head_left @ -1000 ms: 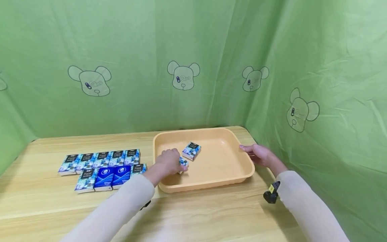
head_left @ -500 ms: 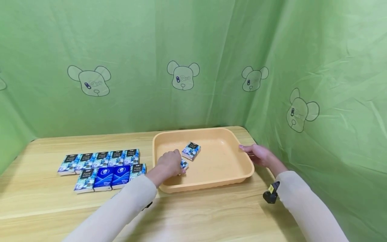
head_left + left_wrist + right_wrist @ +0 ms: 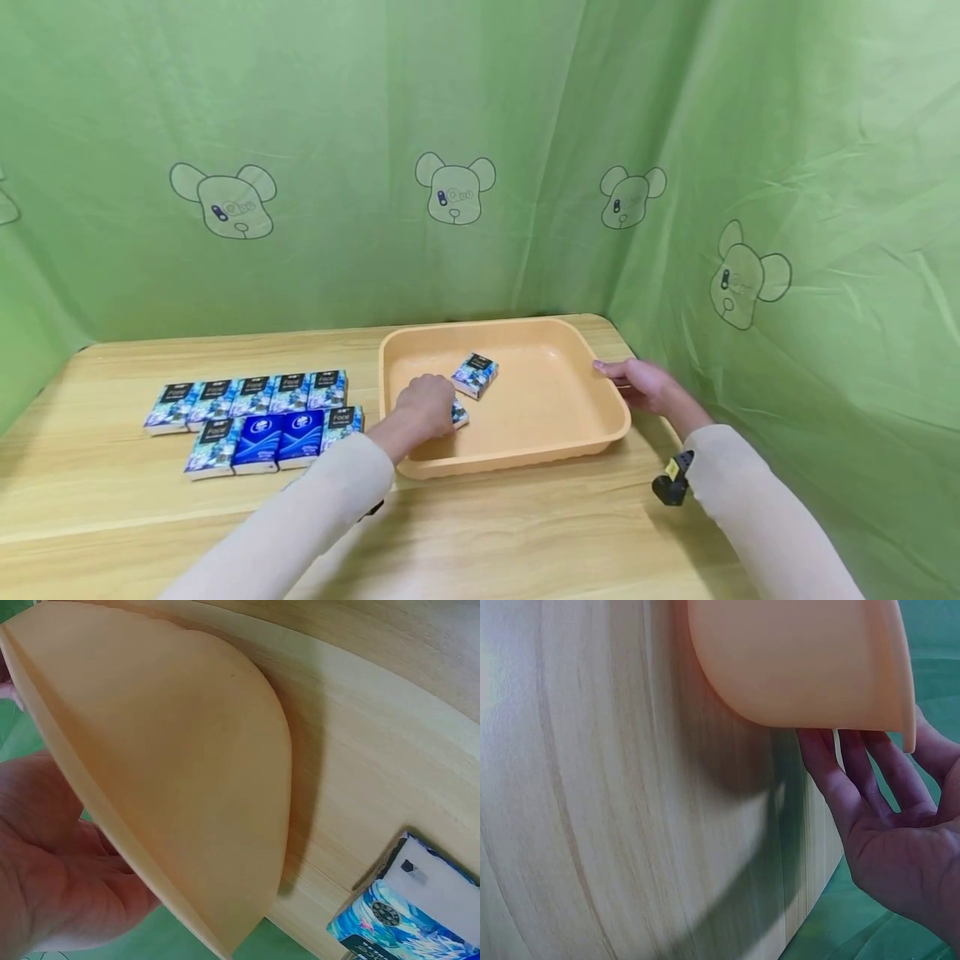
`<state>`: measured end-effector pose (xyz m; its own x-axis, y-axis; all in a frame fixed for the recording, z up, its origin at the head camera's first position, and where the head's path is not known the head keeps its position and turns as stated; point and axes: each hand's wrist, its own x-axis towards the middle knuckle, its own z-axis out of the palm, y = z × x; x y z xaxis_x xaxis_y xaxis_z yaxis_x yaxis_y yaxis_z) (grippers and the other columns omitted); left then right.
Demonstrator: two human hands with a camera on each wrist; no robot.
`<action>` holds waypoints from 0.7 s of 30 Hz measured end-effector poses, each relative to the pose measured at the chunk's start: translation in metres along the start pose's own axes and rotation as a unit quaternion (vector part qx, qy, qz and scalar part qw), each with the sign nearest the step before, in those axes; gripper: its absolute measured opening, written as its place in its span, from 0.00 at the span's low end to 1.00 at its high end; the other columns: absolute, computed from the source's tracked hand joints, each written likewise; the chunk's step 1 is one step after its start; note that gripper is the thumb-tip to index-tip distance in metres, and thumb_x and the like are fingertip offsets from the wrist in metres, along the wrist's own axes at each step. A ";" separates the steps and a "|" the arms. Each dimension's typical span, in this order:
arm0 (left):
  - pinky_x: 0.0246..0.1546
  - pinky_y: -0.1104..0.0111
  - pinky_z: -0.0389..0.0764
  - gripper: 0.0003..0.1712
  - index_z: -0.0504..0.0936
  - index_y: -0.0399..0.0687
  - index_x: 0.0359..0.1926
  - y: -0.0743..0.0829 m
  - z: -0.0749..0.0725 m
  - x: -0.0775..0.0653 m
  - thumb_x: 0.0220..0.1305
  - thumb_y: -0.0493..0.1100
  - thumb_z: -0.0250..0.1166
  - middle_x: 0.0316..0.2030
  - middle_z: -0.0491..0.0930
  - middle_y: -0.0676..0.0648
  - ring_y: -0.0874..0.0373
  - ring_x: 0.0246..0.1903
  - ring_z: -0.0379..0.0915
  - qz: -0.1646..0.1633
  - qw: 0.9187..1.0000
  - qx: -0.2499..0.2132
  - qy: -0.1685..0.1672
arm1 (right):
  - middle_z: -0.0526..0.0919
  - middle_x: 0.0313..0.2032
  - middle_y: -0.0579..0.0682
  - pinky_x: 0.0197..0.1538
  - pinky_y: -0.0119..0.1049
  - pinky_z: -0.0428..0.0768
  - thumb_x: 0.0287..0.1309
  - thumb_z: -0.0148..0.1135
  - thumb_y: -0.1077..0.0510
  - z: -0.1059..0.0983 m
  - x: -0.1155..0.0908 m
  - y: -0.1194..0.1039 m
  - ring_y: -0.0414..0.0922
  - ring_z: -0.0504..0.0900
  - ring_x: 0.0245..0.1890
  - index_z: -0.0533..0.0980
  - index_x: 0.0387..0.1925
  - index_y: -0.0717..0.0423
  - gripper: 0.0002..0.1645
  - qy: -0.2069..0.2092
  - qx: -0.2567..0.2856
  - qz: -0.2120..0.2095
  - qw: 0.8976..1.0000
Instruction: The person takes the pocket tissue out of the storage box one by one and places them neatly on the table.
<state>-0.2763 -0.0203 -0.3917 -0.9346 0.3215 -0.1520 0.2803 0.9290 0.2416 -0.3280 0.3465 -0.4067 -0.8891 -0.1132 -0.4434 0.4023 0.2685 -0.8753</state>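
My left hand (image 3: pixel 426 407) reaches down inside the peach plastic tray (image 3: pixel 555 442), holding a small blue floral pack of tissues (image 3: pixel 460 415) low near its left end. Only the pack's right side shows past the knuckles; the fingertips are hidden. Just behind it another floral tissue pack (image 3: pixel 476 375) with a black label lies in the tray. At the tray's right end, my right hand (image 3: pixel 647 385) grips the rim, thumb over the edge. In the right wrist view, the fingers (image 3: pixel 825 776) reach under the tray's side. The left wrist view shows the left palm (image 3: pixel 67 877) behind the tray wall.
On the wooden table (image 3: pixel 480 533), left of the tray, tissue packs stand in two rows: several floral ones (image 3: pixel 253 396) behind, and floral and plain blue ones (image 3: pixel 258 442) in front. Green curtain (image 3: pixel 337 267) encloses the back and right side.
My left hand has shifted slightly right, and its thumb has gone out of sight behind the hand. The right hand and the tray have stayed in place.
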 end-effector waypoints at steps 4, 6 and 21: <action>0.30 0.63 0.80 0.12 0.82 0.39 0.35 0.001 -0.001 0.000 0.49 0.36 0.75 0.35 0.79 0.42 0.51 0.34 0.72 0.010 1.000 -0.003 0.010 | 0.88 0.37 0.43 0.48 0.36 0.86 0.71 0.60 0.49 0.000 -0.001 0.000 0.39 0.86 0.39 0.75 0.54 0.62 0.22 0.000 0.000 0.001 1.000; 0.30 0.62 0.80 0.15 0.81 0.38 0.36 0.002 -0.003 0.000 0.47 0.35 0.75 0.35 0.79 0.42 0.50 0.35 0.72 0.011 1.000 -0.010 0.013 | 0.88 0.37 0.43 0.48 0.36 0.86 0.71 0.60 0.49 0.000 -0.001 0.001 0.39 0.86 0.39 0.75 0.55 0.62 0.22 0.004 -0.002 0.003 1.000; 0.34 0.62 0.81 0.25 0.79 0.36 0.45 -0.010 -0.017 -0.003 0.47 0.38 0.79 0.37 0.78 0.42 0.50 0.34 0.73 0.000 0.999 -0.047 0.025 | 0.88 0.35 0.43 0.48 0.35 0.86 0.72 0.59 0.49 -0.001 0.001 0.000 0.39 0.86 0.39 0.79 0.45 0.54 0.13 0.003 0.004 0.006 1.000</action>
<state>-0.2798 -0.0336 -0.3773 -0.9451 0.3100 -0.1035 0.2611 0.9067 0.3311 -0.3295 0.3476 -0.4071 -0.8857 -0.1034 -0.4527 0.4149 0.2613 -0.8715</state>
